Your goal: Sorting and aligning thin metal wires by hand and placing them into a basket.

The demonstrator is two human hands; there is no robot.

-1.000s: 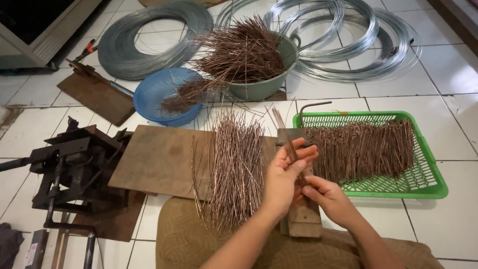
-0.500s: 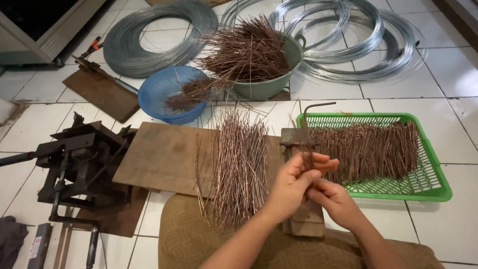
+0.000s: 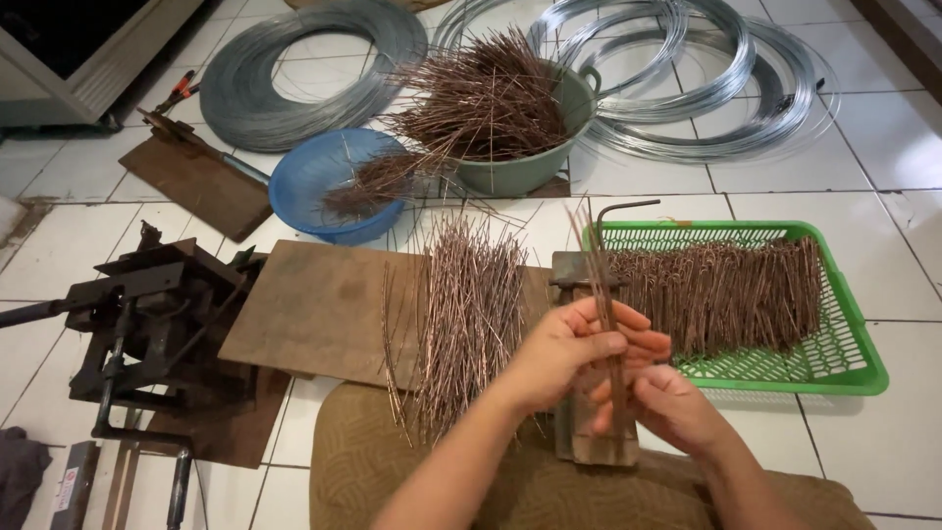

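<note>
My left hand (image 3: pixel 564 351) and my right hand (image 3: pixel 667 404) together grip a thin bundle of copper-coloured wire rods (image 3: pixel 601 285) that stands nearly upright over a small wooden jig block (image 3: pixel 581 280) with a bent metal handle (image 3: pixel 628 207). Left of the hands a loose pile of straight rods (image 3: pixel 466 304) lies on a brown board (image 3: pixel 314 304). To the right, a green plastic basket (image 3: pixel 854 363) holds a row of bent rods (image 3: pixel 726 290).
A green pot (image 3: pixel 530 167) full of rods and a blue bowl (image 3: pixel 314 172) sit farther back. Coils of grey wire (image 3: pixel 294 69) and silver wire (image 3: pixel 706 69) lie on the tiled floor. A black metal press tool (image 3: pixel 147 314) stands at left. A brown cushion (image 3: pixel 392 481) is under my arms.
My hands have gathered the rods into an upright bundle and lifted it slightly above the jig; the view has shifted a little.
</note>
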